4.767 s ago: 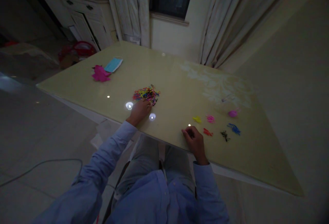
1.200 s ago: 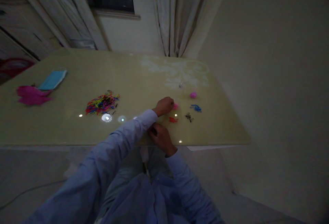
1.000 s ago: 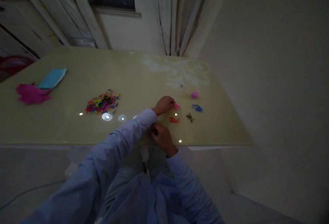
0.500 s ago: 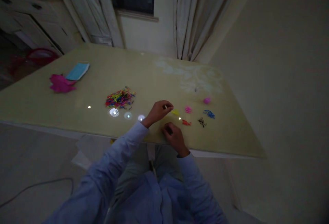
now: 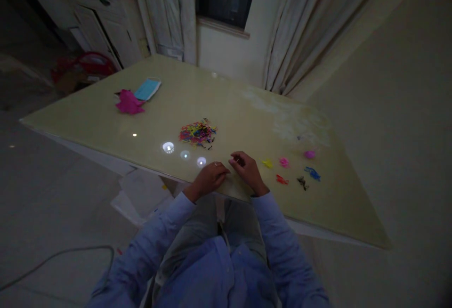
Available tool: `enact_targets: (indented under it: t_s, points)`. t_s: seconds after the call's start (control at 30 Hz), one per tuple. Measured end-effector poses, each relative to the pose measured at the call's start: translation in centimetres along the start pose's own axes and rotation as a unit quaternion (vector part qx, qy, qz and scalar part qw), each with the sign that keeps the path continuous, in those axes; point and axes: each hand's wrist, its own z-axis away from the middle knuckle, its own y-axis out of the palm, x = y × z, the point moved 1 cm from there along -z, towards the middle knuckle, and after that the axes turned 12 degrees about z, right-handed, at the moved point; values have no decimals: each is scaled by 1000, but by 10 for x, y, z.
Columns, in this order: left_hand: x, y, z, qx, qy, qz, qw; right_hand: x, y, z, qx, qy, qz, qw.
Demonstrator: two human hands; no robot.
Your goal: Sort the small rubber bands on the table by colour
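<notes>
My left hand (image 5: 211, 177) rests low over the table's near edge, its fingers bent and held together, pointing right. Close beside it, my right hand (image 5: 249, 171) is curled with the fingertips drawn in toward the left hand. Whatever either hand may hold is too small to make out. Beyond them lies a mixed heap of small coloured rubber bands (image 5: 197, 133). To the right are little piles sorted by colour: yellow bands (image 5: 267, 163), pink bands (image 5: 284, 162), red bands (image 5: 281, 179), black bands (image 5: 302, 182), blue bands (image 5: 312, 174) and a purple-pink clump (image 5: 310, 154).
A blue face mask (image 5: 148, 89) and a crumpled magenta piece (image 5: 129, 102) lie on the far left of the glossy table (image 5: 243, 119). Behind stand a cabinet (image 5: 113, 25) and curtains. A red basket (image 5: 95, 63) sits on the floor, and a cable (image 5: 70, 250) runs at lower left.
My left hand has drawn back from the yellow pile toward the near edge. My right hand has risen and turned leftward beside it. The view has swung left.
</notes>
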Motion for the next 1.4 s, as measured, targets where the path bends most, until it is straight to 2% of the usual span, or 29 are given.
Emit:
enact_targets:
  t_s: [0.1, 0.2, 0.37, 0.5, 0.63, 0.73, 0.8, 0.87, 0.93, 1.1, 1.23, 1.4]
  points:
    - [-4, 6, -1, 4, -13, -38, 999, 3, 18, -34, 34, -61, 50, 996]
    - [-2, 10, 1, 0, -30, -56, 998, 6, 34, -63, 77, -88, 113, 987]
    - [2, 12, 2, -5, -38, -62, 997, 10, 52, -90, 147, -116, 199, 962]
    - [1, 12, 2, -11, -29, -54, 998, 10, 59, -97, 148, -136, 214, 956]
    - [-1, 12, 2, -10, -37, -49, 998, 7, 58, -98, 95, -141, 141, 975]
    - [-1, 11, 1, -13, -37, -27, 999, -1, 53, -101, 21, -83, 78, 993]
    - [-1, 10, 1, -18, -31, -15, 999, -7, 50, -105, -3, -27, 55, 998]
    - [-1, 10, 1, -23, -28, -8, 999, -13, 48, -109, 5, 7, 49, 999]
    - [0, 10, 1, -28, -28, -6, 999, -16, 48, -114, 25, 7, 60, 998]
    - [-1, 10, 2, -35, -24, 4, 999, -13, 50, -124, 77, -59, 150, 984]
    - [-1, 9, 1, -35, -31, 3, 999, -13, 50, -129, 122, -86, 217, 965]
    - [-2, 8, 1, -31, -34, 9, 999, -14, 48, -134, 151, -121, 237, 952]
